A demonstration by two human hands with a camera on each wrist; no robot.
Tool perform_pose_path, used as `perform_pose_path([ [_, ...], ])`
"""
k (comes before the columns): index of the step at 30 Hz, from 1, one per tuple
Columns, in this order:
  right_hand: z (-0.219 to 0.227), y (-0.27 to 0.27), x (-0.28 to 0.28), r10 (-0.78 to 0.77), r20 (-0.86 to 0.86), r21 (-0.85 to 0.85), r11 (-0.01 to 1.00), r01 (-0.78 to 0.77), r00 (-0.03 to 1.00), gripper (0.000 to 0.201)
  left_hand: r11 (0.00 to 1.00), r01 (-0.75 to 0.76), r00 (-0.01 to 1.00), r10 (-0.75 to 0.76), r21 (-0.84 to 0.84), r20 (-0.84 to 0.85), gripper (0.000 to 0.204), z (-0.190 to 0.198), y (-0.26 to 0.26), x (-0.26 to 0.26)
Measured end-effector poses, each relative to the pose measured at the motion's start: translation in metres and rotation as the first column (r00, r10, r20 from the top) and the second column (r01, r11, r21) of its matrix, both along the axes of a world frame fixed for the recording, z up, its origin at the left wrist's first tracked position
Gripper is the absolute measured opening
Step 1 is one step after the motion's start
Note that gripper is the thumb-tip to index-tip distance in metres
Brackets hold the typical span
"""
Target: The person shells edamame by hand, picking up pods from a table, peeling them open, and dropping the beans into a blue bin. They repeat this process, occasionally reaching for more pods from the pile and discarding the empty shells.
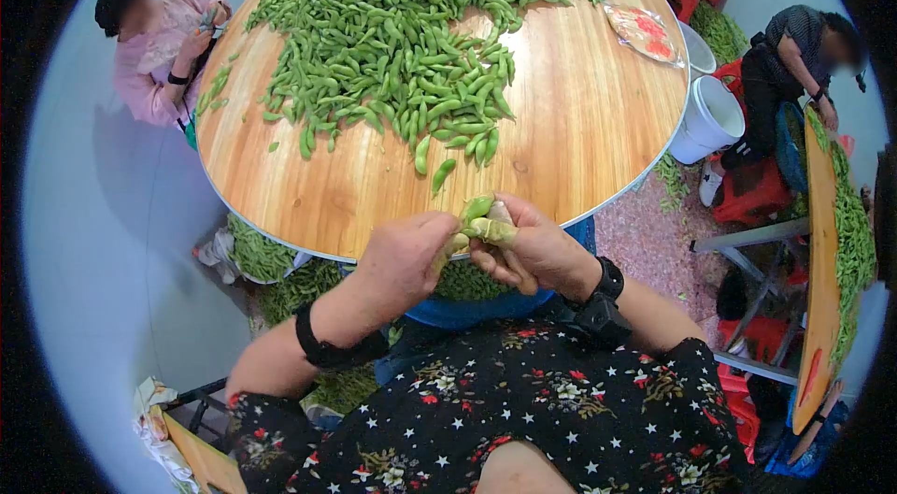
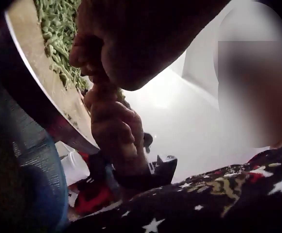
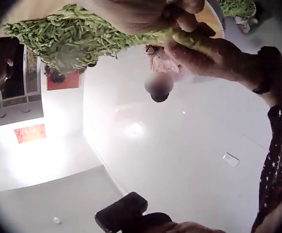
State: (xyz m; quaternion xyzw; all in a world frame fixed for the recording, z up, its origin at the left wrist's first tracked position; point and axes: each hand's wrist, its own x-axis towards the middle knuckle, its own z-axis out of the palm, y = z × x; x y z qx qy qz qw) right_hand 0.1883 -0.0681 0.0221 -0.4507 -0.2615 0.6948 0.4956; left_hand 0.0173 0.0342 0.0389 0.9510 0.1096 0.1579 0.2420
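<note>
Over the near edge of a round wooden table (image 1: 579,101), both hands meet around a green soybean pod (image 1: 478,207). My left hand (image 1: 402,256) pinches the pod from the left, fingers curled. From the other side my right hand (image 1: 537,251) grips it between thumb and curled fingers. Pale yellow-green colour shows at both thumbs in the head view. In the left wrist view the left hand (image 2: 136,43) is dark and hides the pod. A large heap of soybean pods (image 1: 402,36) covers the far part of the table, with a few loose pods nearest the hands.
A flat packet (image 1: 645,34) lies at the table's right side, and a white bucket (image 1: 710,120) stands beyond the edge. Below the hands is a blue tub (image 1: 476,307). One person in pink (image 1: 168,45) is at the left, another person (image 1: 794,73) at the right near a second table (image 1: 822,260).
</note>
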Motion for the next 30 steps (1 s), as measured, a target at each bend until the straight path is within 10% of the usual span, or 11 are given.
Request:
perform_pose_path([
  [6, -0.004, -0.013, 0.008, 0.155, 0.440, 0.258, 0.922, -0.290, 0.885, 0.014, 0.896, -0.386, 0.922, 0.371, -0.220, -0.107, 0.014, 0.012, -0.030, -0.057],
  [8, -0.006, -0.016, 0.007, 0.066, 0.747, 0.444, 0.691, -0.570, 0.661, 0.013, 0.888, -0.456, 0.771, 0.431, 0.067, -0.468, 0.018, 0.017, -0.028, -0.095],
  [13, -0.004, -0.009, 0.003, -0.006, 0.776, 0.522, 0.567, -0.637, 0.631, 0.016, 0.842, -0.510, 0.753, 0.535, 0.173, -0.382, 0.020, 0.027, -0.022, -0.082],
  [16, 0.009, 0.000, 0.006, 0.084, 0.745, 0.348, 0.797, -0.493, 0.661, 0.019, 0.896, -0.441, 0.890, 0.444, 0.049, -0.103, 0.021, 0.006, 0.000, -0.037],
  [18, 0.003, 0.008, 0.010, -0.241, 0.697, 0.443, 0.885, -0.141, 0.675, 0.025, 0.905, -0.412, 0.910, 0.414, 0.105, 0.002, 0.021, -0.004, 0.018, -0.004],
  [22, -0.028, 0.012, 0.008, -0.467, 0.635, 0.638, 0.766, -0.077, 0.615, 0.030, 0.861, -0.500, 0.866, 0.500, 0.092, 0.030, 0.024, -0.023, 0.046, 0.033],
  [26, -0.016, 0.008, 0.014, -0.420, 0.668, 0.600, 0.792, -0.110, 0.615, 0.029, 0.891, -0.450, 0.892, 0.445, 0.064, 0.084, 0.026, -0.032, 0.055, 0.034],
  [28, -0.010, 0.005, 0.016, -0.158, 0.600, 0.354, 0.931, -0.083, 0.785, 0.031, 0.891, -0.453, 0.885, 0.451, -0.009, 0.116, 0.027, -0.022, 0.045, 0.030],
  [30, -0.006, 0.002, 0.011, -0.138, 0.497, 0.335, 0.941, -0.042, 0.857, 0.030, 0.865, -0.335, 0.914, 0.394, -0.374, 0.094, 0.023, -0.011, 0.028, 0.023],
])
